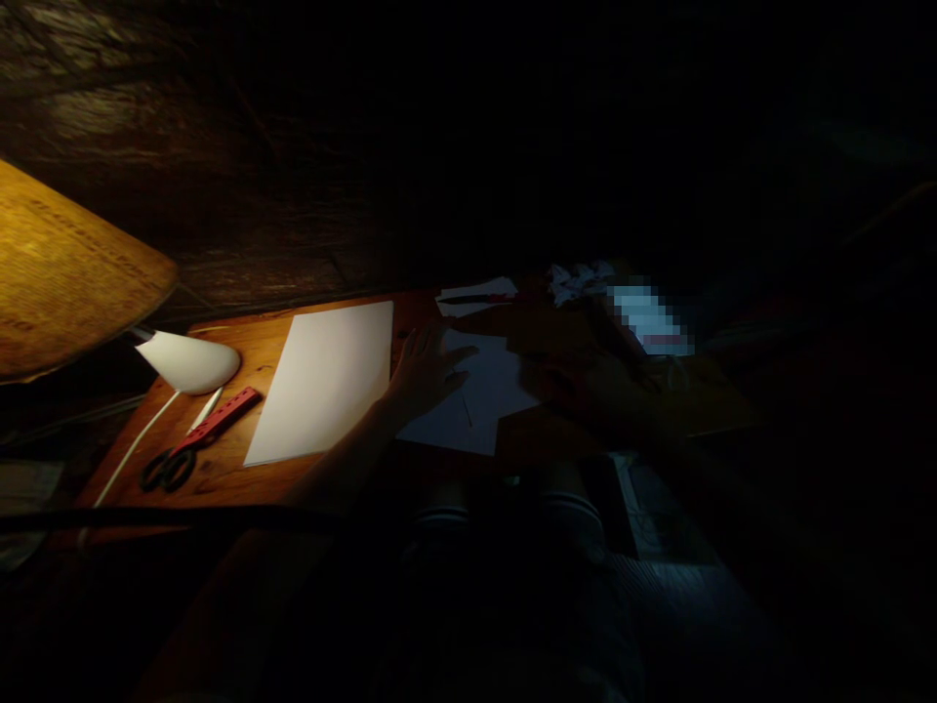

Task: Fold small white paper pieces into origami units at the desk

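My left hand (427, 376) lies with fingers spread over the left part of a white paper sheet (448, 432) on the wooden table. A thin dark line or slim object (467, 410) shows on this sheet; I cannot tell which. In deep shadow at the sheet's right side is my right hand (586, 383). Its fingers are too dark to make out, and so is anything in them. Left of my left hand lies a larger, brightly lit stack of white paper (333, 381).
A lamp with a yellow shade (73, 278) and white base (191, 363) stands left. Near it lie black-handled scissors (170, 469), a red strip with holes (224, 415) and a white pen-like stick (205, 410). Behind are paper pieces (468, 305), crumpled paper (578, 283) and a blurred bright screen (651, 317).
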`<state>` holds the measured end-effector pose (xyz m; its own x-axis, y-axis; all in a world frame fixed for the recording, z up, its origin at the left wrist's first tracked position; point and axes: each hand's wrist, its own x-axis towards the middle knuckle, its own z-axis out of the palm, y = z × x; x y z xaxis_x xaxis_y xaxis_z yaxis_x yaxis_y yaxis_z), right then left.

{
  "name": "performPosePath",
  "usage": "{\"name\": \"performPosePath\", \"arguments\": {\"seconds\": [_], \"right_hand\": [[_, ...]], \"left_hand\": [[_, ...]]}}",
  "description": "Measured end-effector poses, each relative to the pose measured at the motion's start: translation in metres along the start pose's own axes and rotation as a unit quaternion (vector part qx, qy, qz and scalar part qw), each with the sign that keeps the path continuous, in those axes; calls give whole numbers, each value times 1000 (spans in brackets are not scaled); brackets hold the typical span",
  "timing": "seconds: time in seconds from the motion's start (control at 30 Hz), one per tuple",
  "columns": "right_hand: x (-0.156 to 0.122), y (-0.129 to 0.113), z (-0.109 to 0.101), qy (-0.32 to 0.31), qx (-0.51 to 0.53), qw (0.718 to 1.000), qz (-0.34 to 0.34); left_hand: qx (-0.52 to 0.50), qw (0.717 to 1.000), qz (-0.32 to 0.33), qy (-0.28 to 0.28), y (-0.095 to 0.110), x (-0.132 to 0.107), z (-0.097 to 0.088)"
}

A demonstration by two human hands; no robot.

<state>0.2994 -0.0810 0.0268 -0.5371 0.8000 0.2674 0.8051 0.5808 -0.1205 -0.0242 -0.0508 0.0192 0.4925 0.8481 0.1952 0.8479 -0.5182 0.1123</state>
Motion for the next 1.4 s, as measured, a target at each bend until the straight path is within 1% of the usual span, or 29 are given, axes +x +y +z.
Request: {"name": "performPosePath", "arguments": {"seconds": [0.1,0.27,0.4,0.5,0.53,0.6,0.67,0.83,0.93,1.07,1.4], "right_hand": [[0,-1,0,-7,6,1000,8],[-1,-1,0,-11,20,1000,14],[-1,-1,0,-13,23,1000,4],[-1,-1,0,-11,26,1000,7],[0,-1,0,-12,27,1000,8],[0,0,0,-16,26,1000,9],[0,1,0,-20,20,1000,9],[-1,3,0,-12,16,1000,-9],[-2,4,-2,-16,16,999,-27],[-2,5,-4,-25,17,999,-37],[8,7,-4,-34,48,998,-25]], "left_hand": [[-6,1000,28,3,4,1,-2],[-28,997,68,-20,10,6,0],[-60,995,78,-12,9,11,11],[-94,991,84,-34,4,13,22],[-102,991,82,-38,2,14,25],[-103,989,97,-50,-1,14,27],[-91,987,116,-59,-2,13,24],[-76,983,152,-75,1,9,10],[-80,981,165,-66,5,6,5],[-76,982,165,-48,9,2,3],[-66,983,160,-54,13,1,0]]}}
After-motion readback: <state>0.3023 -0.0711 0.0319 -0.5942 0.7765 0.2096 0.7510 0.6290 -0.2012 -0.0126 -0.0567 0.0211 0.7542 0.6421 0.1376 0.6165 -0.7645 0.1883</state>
